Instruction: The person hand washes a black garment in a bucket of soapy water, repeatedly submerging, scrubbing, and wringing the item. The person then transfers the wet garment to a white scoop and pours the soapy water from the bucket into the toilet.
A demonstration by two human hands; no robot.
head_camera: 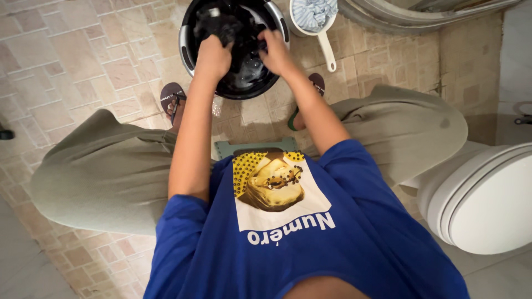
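Observation:
A black bucket with a metal handle stands on the tiled floor between my feet, holding soapy water and a dark wet garment. My left hand is closed on a bunch of the dark garment at the bucket's near left. Over the bucket's right side, my right hand grips the same cloth. Both fists are close together above the water. I sit low on a pale green stool, knees spread wide.
A white dipper with a long handle holds blue striped cloth beside the bucket. A white toilet stands at the right. A large metal basin rim lies at the top right. Brown sandals are on my feet.

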